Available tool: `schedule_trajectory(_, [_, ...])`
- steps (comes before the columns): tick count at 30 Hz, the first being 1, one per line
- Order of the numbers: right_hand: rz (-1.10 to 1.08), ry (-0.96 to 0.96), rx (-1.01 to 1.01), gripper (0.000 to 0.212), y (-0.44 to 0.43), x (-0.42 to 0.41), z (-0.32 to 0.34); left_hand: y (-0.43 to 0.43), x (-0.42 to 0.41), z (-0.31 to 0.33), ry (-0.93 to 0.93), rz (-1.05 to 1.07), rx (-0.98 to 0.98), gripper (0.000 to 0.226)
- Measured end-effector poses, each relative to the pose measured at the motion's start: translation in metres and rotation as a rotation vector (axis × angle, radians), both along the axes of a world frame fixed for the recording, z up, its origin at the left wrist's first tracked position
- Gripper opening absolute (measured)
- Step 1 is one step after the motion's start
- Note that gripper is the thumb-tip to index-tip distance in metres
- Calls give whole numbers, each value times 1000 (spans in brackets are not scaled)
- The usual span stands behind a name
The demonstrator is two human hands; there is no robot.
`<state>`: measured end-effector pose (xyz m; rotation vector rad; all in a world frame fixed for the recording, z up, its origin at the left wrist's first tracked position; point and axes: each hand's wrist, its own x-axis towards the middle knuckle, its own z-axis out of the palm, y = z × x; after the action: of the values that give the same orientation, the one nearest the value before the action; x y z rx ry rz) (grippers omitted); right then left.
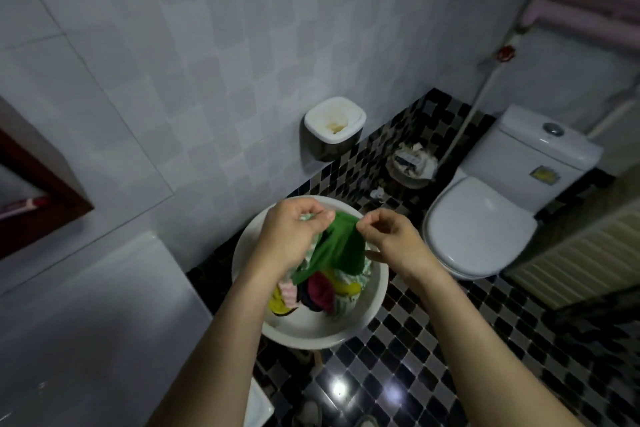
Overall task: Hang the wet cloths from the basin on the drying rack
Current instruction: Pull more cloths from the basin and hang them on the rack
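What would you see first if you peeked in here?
The bright green cloth in the middle, pulled up between two hands: the left hand grips one end and the right hand pinches the other. Right under it sits a white basin full of colourful cloths. A white toilet stands to the right, lid down.

green cloth [341, 246] | maroon cloth [320, 291] | white basin [308, 329] | black-and-white checked floor [398, 357] | pale grey tiled wall [207, 62]
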<state>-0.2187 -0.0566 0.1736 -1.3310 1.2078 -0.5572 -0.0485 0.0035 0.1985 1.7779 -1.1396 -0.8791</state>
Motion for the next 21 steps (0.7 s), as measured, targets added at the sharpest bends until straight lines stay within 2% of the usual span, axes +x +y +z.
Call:
schedule_trajectory(2, [-49, -122, 85, 13, 6, 4, 7, -1, -2, 10, -104, -22, -13, 17])
schedule_trajectory(4, [-110, -179, 59, 14, 9, 9, 14, -1, -2, 20, -281, -44, -13, 17])
schedule_trajectory(5, [-125, -135, -23, 14, 9, 9, 17, -1, -1, 24, -331, -43, -17, 18])
schedule_trajectory(7, [-85, 11, -227, 11, 7, 4, 24, -3, 4, 28, -314, -14, -34, 20])
schedule_trajectory(8, [-38, 74, -314, 11, 7, 0, 30, -4, 5, 30, -249, -4, -44, 22])
schedule_trajectory(9, [29, 124, -372, 23, 7, -4, 35, -6, 5, 30, -137, -2, -47, 27])
schedule_trajectory(11, [162, 245, -495, 62, 11, -9, 45, -8, -2, 36, 156, -57, -51, 37])
schedule_trajectory(12, [190, 309, -597, 75, 16, -10, 50, -9, -8, 40, 298, -91, -52, 44])
schedule_trajectory(13, [189, 348, -723, 80, 21, -7, 53, -10, -12, 43, 416, -111, -47, 47])
schedule_trajectory(15, [124, 320, -882, 71, 31, -1, 57, -13, -22, 49, 536, -130, -36, 39])
schedule_trajectory(16, [97, 236, -844, 63, 34, 1, 59, -15, -25, 52, 575, -122, -33, 31])
schedule_trajectory(18, [40, 28, -627, 44, 36, 0, 63, -18, -31, 59, 725, -116, -23, 22])
schedule_trajectory(21, [-35, -227, -312, 23, 33, -10, 68, -18, -33, 66, 950, -142, 20, 22])
